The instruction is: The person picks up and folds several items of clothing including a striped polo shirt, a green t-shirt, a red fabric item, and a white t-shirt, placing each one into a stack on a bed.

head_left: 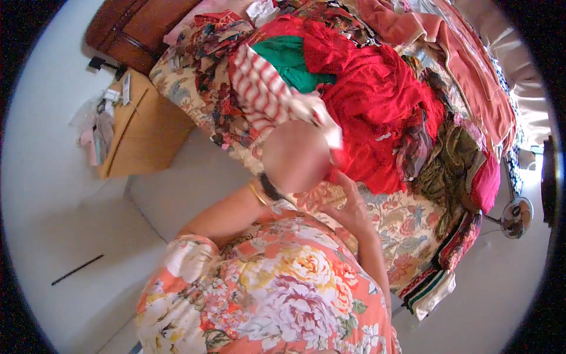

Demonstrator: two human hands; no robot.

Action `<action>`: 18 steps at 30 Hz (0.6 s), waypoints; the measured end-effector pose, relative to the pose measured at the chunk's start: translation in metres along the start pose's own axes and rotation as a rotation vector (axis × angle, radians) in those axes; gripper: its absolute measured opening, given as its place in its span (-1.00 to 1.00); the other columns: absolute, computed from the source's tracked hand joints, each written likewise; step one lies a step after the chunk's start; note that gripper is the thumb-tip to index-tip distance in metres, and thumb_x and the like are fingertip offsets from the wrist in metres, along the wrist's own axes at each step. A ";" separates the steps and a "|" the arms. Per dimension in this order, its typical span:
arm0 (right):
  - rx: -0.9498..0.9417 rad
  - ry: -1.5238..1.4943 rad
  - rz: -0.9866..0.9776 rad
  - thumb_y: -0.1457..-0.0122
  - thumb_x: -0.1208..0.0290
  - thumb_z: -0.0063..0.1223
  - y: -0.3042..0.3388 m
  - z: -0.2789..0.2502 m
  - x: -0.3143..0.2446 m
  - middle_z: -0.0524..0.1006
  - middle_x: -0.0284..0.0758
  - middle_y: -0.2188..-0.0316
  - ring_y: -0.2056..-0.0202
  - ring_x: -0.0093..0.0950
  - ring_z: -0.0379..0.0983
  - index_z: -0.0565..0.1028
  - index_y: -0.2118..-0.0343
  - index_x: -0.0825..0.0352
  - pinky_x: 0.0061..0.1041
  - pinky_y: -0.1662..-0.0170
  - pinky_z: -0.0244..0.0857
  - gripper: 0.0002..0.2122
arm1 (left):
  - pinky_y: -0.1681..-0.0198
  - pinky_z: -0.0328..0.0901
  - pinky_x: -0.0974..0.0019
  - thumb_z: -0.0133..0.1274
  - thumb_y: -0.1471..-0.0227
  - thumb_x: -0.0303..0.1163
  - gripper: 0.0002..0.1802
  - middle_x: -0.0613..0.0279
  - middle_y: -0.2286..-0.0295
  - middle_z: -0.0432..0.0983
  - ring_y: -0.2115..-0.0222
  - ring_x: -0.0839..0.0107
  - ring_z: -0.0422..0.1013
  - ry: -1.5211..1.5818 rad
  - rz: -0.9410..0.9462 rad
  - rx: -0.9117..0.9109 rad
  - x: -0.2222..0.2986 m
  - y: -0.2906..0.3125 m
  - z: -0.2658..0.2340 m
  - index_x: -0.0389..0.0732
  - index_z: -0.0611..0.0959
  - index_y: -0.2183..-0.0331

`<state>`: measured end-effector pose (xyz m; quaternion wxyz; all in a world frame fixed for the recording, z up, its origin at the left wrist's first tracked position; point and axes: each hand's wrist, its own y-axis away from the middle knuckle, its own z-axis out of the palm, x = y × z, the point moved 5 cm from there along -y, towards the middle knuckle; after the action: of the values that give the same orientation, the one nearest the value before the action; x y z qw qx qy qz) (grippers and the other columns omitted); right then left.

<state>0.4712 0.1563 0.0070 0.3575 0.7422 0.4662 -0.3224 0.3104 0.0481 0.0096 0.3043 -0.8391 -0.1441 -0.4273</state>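
My left hand [293,160] is smeared under a round blurred patch, so its fingers are hidden. A dark band and a gold-coloured bangle sit on that wrist. Just beyond the hand, a red-and-white striped cloth [262,85] runs up and left, its near end motion-blurred; whether the hand grips it is unclear. My right hand [349,206] is beside it, thumb spread from the fingers, fingertips close to the edge of a large red cloth [377,88]. Nothing plainly shows in its grasp. A green cloth [289,62] lies between the striped and red ones.
The clothes lie heaped on a bed with a floral cover [407,227]. Olive cloth [451,159], a pink cloth [487,183] and a salmon cloth [471,76] lie rightward. A cardboard box [147,124] stands left of the bed, a small fan [517,217] at right.
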 end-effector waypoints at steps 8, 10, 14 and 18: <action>0.381 -0.689 0.308 -0.13 0.55 -0.09 0.008 -0.005 0.048 0.37 -0.26 0.01 0.02 -0.40 0.35 0.24 -0.08 0.37 -0.41 -0.03 0.26 -0.59 | 0.30 0.31 0.49 -0.04 -0.16 -0.38 -0.68 0.38 0.26 0.42 0.32 0.64 0.35 0.881 -0.430 -0.556 0.051 -0.052 0.044 -0.24 0.44 0.05; 0.437 -0.828 0.299 -0.12 0.56 -0.12 0.019 -0.022 0.040 0.41 -0.28 0.05 0.07 -0.43 0.39 0.29 -0.04 0.38 -0.42 0.01 0.29 -0.62 | 0.37 0.32 0.53 -0.03 -0.15 -0.40 -0.72 0.40 0.29 0.42 0.38 0.67 0.37 1.160 -0.614 -0.512 0.044 -0.051 0.050 -0.23 0.46 0.09; 0.474 -0.877 0.315 -0.01 0.57 -0.01 0.045 -0.038 0.045 0.52 -0.34 0.26 0.23 -0.53 0.45 0.44 0.14 0.42 -0.48 0.15 0.36 -0.70 | 0.33 0.38 0.50 0.00 -0.10 -0.49 -0.71 0.23 0.03 0.25 0.28 0.58 0.40 1.033 -0.338 -0.373 0.049 -0.070 0.053 -0.16 0.52 0.09; 0.350 -1.035 0.395 0.04 0.55 0.11 0.028 -0.040 -0.007 0.51 -0.38 0.26 0.23 -0.57 0.44 0.45 0.11 0.35 -0.50 0.16 0.37 -0.65 | -0.01 0.31 0.29 -0.03 -0.11 -0.50 -0.65 0.09 -0.11 0.13 0.01 0.34 0.31 0.975 -0.116 -0.457 0.047 -0.088 0.071 -0.20 0.47 0.02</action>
<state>0.5008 0.1780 0.0406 0.4642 0.6089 0.0232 -0.6428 0.3387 0.1607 0.0497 0.1218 -0.5790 0.0644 -0.8036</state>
